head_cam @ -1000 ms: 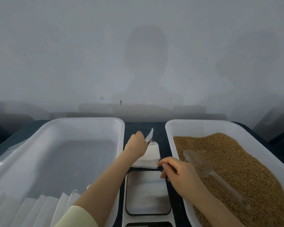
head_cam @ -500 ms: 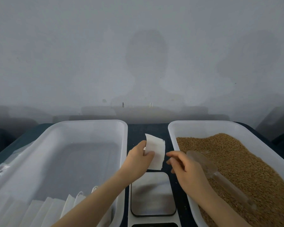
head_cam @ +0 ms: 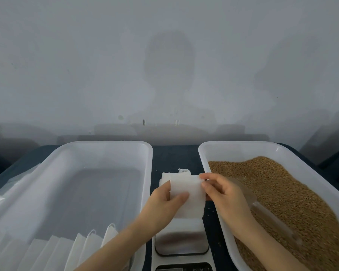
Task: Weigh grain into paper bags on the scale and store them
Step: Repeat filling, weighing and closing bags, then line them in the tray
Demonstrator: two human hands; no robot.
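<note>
I hold a small white paper bag [head_cam: 190, 198] above the far end of the scale [head_cam: 181, 241]. My left hand [head_cam: 164, 204] pinches its left side, thumb on the front. At the bag's upper right edge my right hand [head_cam: 221, 194] pinches it with the fingertips. A stack of flat white bags [head_cam: 165, 178] lies on the dark table just beyond the scale. Brown grain [head_cam: 294, 202] fills the right bin [head_cam: 204, 153]. A clear plastic scoop [head_cam: 266, 214] lies on the grain, partly hidden by my right hand.
A large translucent bin [head_cam: 106, 147] stands on the left, with several filled white bags [head_cam: 82, 247] lined up at its near end. A grey wall rises close behind the table. Clear plastic wrap [head_cam: 6, 184] lies at the far left.
My left hand lifted one bag off the stack and brought it nearer, over the scale. My right hand moved left and took the bag's right edge.
</note>
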